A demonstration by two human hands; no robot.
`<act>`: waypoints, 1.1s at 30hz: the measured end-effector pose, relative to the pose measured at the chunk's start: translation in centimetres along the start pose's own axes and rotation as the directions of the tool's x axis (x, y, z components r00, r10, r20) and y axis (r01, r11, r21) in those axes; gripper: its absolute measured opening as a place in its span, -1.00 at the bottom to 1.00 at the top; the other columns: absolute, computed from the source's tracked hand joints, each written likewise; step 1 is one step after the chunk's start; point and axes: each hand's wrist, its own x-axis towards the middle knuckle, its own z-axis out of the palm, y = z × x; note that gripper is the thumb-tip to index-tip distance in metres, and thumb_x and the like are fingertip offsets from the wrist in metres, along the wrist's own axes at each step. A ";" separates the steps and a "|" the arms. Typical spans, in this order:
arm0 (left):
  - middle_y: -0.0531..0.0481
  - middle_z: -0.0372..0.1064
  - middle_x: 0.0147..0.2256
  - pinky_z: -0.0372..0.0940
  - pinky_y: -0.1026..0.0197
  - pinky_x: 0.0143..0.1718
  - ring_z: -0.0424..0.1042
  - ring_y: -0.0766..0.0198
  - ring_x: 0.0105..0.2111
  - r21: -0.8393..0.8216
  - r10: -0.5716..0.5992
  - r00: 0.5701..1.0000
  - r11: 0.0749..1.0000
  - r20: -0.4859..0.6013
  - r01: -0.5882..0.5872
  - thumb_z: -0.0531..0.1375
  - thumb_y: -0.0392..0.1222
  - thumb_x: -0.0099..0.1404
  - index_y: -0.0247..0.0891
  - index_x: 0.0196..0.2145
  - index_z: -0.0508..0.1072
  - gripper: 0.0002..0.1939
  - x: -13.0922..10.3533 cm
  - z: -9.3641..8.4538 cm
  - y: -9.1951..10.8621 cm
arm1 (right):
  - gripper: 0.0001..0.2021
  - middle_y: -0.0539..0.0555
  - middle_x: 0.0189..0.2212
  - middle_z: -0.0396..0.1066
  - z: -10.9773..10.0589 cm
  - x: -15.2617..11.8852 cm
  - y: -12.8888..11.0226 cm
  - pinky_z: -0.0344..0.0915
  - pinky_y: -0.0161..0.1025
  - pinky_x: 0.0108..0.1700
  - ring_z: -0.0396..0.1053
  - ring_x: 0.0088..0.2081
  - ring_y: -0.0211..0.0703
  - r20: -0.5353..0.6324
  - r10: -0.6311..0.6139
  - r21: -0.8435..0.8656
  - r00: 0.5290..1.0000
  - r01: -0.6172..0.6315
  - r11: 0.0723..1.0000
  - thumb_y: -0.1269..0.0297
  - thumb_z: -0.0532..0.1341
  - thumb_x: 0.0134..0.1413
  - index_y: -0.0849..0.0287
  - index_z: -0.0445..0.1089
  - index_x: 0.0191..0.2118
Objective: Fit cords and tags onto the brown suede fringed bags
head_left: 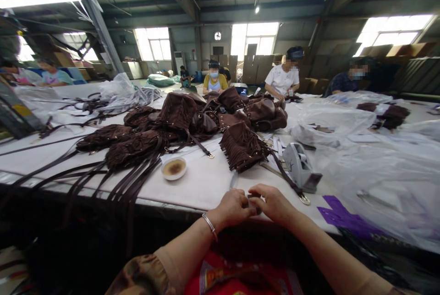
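My left hand [235,205], with a silver bangle at the wrist, is closed in a pinch at the table's front edge. Facing it, my right hand [275,202] has its fingers bent inward. Between the fingertips of both hands is a small grey-brown piece [255,204], mostly hidden, so its kind does not show. Just beyond my left hand a narrow pale blade-like thing [234,179] points away; I cannot tell whether the hand touches it. Ahead lies a dark brown fringed bag [242,147], its strap with a gold buckle [304,199] running to the right.
Brown bags [178,111] are heaped mid-table, straps hanging over the front edge. A white dish [173,168] with brown residue sits left, a grey tape dispenser [300,166] right. Clear plastic bags [371,171] and a purple piece [347,217] cover the right side. Several co-workers sit beyond.
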 end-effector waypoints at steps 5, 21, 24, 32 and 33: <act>-0.01 0.40 -0.48 0.13 0.25 -0.34 0.29 0.28 -0.42 0.042 0.008 1.000 0.999 0.012 -0.009 0.23 -0.03 0.20 -0.25 -0.48 0.59 -0.74 0.1 -0.1 0.1 | -0.82 0.04 -0.38 0.45 -0.3 0.4 -0.4 0.22 -0.28 -0.19 0.36 -0.28 -0.18 0.068 -0.022 -0.089 0.997 0.028 0.996 0.53 0.17 0.02 0.18 0.50 -0.34; 0.05 0.32 -0.57 0.01 0.26 -0.45 0.14 0.37 -0.53 0.068 -0.065 0.996 0.996 0.055 0.061 0.20 0.04 0.20 -0.31 -0.50 0.56 -0.65 0.8 -0.1 -0.3 | -0.86 0.08 -0.42 0.33 1.1 -0.3 0.3 0.06 -0.22 -0.32 0.23 -0.37 -0.15 0.023 -0.252 -0.438 0.967 0.236 0.867 0.50 0.14 0.11 0.21 0.37 -0.42; 0.11 0.17 -0.63 -0.03 0.25 -0.49 0.07 0.39 -0.55 0.009 -0.097 0.994 0.995 0.055 0.096 0.21 0.08 0.17 -0.32 -0.57 0.51 -0.61 0.7 -0.4 -0.6 | -0.85 0.07 -0.44 0.30 2.0 -0.7 1.1 0.03 -0.21 -0.35 0.19 -0.41 -0.17 -0.049 -0.370 -0.429 0.928 0.315 0.847 0.51 0.10 0.14 0.20 0.34 -0.41; 0.13 0.08 -0.64 -0.01 0.26 -0.51 0.09 0.35 -0.52 -0.111 -0.236 0.969 0.964 0.073 0.243 0.30 0.11 0.03 -0.28 -0.54 0.50 -0.65 0.3 0.1 -1.7 | -0.84 0.00 -0.49 0.33 3.5 0.5 3.2 -0.07 -0.25 -0.45 0.24 -0.47 -0.26 -0.050 -0.399 -0.419 0.916 0.343 0.841 0.57 0.17 -0.06 0.16 0.29 -0.48; 0.13 0.11 -0.62 0.01 0.26 -0.50 0.11 0.33 -0.51 -0.104 -0.267 0.962 0.957 0.056 0.271 0.32 0.11 0.01 -0.25 -0.51 0.51 -0.66 0.3 0.2 -1.9 | -0.85 -0.01 -0.50 0.34 3.7 0.7 3.5 -0.07 -0.25 -0.46 0.24 -0.48 -0.26 -0.040 -0.411 -0.428 0.911 0.357 0.830 0.55 0.19 -0.07 0.15 0.29 -0.49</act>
